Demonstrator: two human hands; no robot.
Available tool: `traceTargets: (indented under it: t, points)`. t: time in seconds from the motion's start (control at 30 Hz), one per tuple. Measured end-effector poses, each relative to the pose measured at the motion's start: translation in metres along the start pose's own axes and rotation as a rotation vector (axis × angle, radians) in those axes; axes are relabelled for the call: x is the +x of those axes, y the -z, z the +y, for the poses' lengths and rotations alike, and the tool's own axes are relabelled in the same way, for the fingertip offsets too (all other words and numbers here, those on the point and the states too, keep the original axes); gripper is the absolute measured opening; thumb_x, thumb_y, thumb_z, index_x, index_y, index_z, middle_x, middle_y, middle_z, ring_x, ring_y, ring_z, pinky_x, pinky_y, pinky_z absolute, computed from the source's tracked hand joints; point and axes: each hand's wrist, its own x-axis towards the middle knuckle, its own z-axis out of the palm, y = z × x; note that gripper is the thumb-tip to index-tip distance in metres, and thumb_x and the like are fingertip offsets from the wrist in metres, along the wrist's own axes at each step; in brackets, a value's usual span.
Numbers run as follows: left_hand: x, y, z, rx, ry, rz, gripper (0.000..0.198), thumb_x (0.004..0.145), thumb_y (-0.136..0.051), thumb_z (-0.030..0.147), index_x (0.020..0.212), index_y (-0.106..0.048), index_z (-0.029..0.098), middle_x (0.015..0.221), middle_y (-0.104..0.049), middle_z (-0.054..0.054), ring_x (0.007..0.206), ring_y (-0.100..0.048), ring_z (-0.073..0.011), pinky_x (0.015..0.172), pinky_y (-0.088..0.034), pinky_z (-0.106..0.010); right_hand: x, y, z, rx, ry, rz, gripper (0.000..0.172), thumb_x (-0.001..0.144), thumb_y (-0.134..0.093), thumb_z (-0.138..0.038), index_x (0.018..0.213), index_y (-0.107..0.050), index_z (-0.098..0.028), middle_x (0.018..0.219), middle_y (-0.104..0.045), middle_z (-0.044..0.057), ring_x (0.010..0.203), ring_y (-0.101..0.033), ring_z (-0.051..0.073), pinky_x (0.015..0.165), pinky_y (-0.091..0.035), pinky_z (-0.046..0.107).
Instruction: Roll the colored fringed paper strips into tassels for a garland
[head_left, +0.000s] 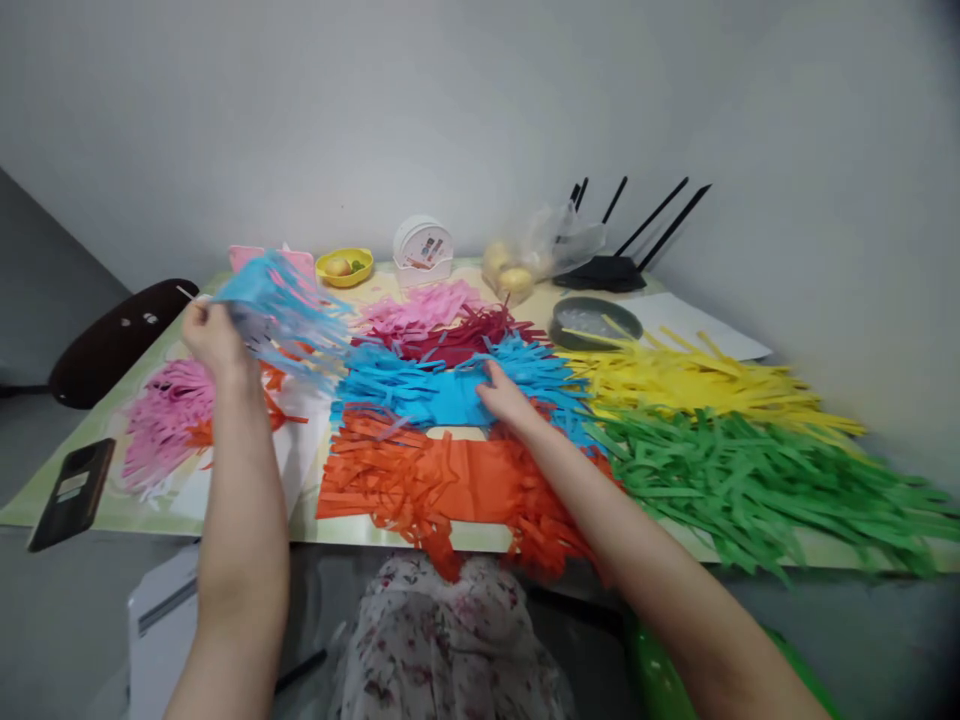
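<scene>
The left hand (214,335) pinches a blue fringed paper piece (281,315) aloft (fringe trailing rightward, blurred); the right hand (504,395) presses flat, fingers open, on the blue fringed pile (420,385) on the table (150,505).

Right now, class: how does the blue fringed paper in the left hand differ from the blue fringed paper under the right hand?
The lifted blue piece hangs in the air from the left hand; the blue pile lies flat on the table under the right hand. The lifted piece looks smaller and blurred. Both are fringed.
</scene>
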Motion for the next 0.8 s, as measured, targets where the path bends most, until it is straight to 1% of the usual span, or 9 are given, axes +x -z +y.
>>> traceTargets:
  t: [0.07,0.13,0.23,0.3,0.37,0.47,0.53,0.63,0.8]
  points:
    - [0.01,0.029,0.016,0.024,-0.075,0.234,0.017,0.079,-0.048,0.024,0.065,-0.042,0.017,0.066,-0.049,0.004,0.083,-0.059,-0.015,0.071,-0.037,-0.03,0.003,0.011,-0.005,0.135,-0.014,0.067,0.059,0.072,-0.051,-0.019,0.131,-0.045,-0.022,0.125,-0.062,0.012,0.096,-0.068,0.021,0.085,-0.057,0.043]
    - [-0.001,0.049,0.031,0.094,-0.169,0.256,0.014,0.075,-0.058,0.029,0.071,-0.051,0.017,0.072,-0.055,0.002,0.079,-0.057,-0.0154,0.072,-0.04,-0.031,0.003,0.023,-0.014,0.252,0.0,0.139,0.049,0.079,-0.048,-0.024,0.128,-0.043,-0.026,0.12,-0.063,0.008,0.088,-0.068,0.015,0.078,-0.059,0.037]
    - [-0.049,0.057,0.042,0.347,-0.311,-0.246,0.008,0.076,-0.057,0.023,0.081,-0.059,0.017,0.077,-0.059,0.001,0.07,-0.054,-0.0142,0.066,-0.041,-0.029,-0.019,0.03,-0.035,0.357,0.045,0.161,0.03,0.084,-0.047,-0.033,0.112,-0.051,-0.024,0.096,-0.066,0.003,0.07,-0.065,0.012,0.069,-0.06,0.033]
    - [-0.088,0.049,0.044,0.405,-0.348,-0.449,0.009,0.071,-0.059,0.016,0.079,-0.06,0.018,0.078,-0.062,0.0,0.07,-0.057,-0.0163,0.065,-0.043,-0.029,-0.05,0.023,-0.053,0.373,0.093,0.094,0.025,0.083,-0.053,-0.037,0.1,-0.059,-0.021,0.082,-0.066,0.003,0.061,-0.062,0.014,0.063,-0.059,0.035]
    - [-0.124,0.039,0.045,0.551,-0.404,-0.658,0.012,0.074,-0.056,0.013,0.085,-0.059,0.019,0.084,-0.064,-0.004,0.077,-0.06,-0.0199,0.069,-0.045,-0.031,-0.088,0.008,-0.072,0.332,0.219,0.016,0.022,0.08,-0.061,-0.036,0.095,-0.065,-0.02,0.088,-0.069,0.006,0.074,-0.065,0.019,0.073,-0.059,0.039]
    - [-0.161,0.028,0.054,0.631,-0.473,-0.825,0.014,0.08,-0.05,0.011,0.09,-0.058,0.019,0.091,-0.064,-0.007,0.084,-0.061,-0.0226,0.073,-0.047,-0.032,-0.131,-0.018,-0.094,-0.062,0.756,-0.043,0.039,0.083,-0.061,-0.023,0.121,-0.061,-0.018,0.124,-0.063,0.013,0.119,-0.055,0.027,0.104,-0.045,0.049]
    - [-0.174,0.027,0.061,0.607,-0.5,-0.889,0.016,0.081,-0.049,0.01,0.091,-0.057,0.02,0.092,-0.064,-0.007,0.086,-0.061,-0.0233,0.075,-0.048,-0.033,-0.139,-0.03,-0.098,-0.271,0.885,-0.07,0.048,0.081,-0.058,-0.014,0.129,-0.055,-0.013,0.134,-0.058,0.017,0.13,-0.046,0.03,0.109,-0.04,0.051]
    - [-0.177,0.033,0.065,0.516,-0.5,-0.925,0.021,0.077,-0.048,0.008,0.092,-0.058,0.02,0.094,-0.066,-0.008,0.092,-0.061,-0.0255,0.082,-0.049,-0.037,-0.129,-0.03,-0.093,-0.425,0.836,-0.131,0.047,0.071,-0.05,-0.001,0.114,-0.063,-0.013,0.115,-0.068,0.015,0.117,-0.056,0.03,0.107,-0.04,0.051]
    - [-0.154,0.036,0.053,0.088,-0.276,-1.107,0.036,0.067,-0.045,0.004,0.096,-0.059,0.02,0.098,-0.069,-0.004,0.092,-0.063,-0.0215,0.085,-0.048,-0.033,-0.109,0.013,-0.101,-0.369,0.664,-0.325,0.047,0.061,-0.044,-0.001,0.098,-0.066,-0.019,0.092,-0.074,0.007,0.084,-0.066,0.022,0.078,-0.051,0.033]
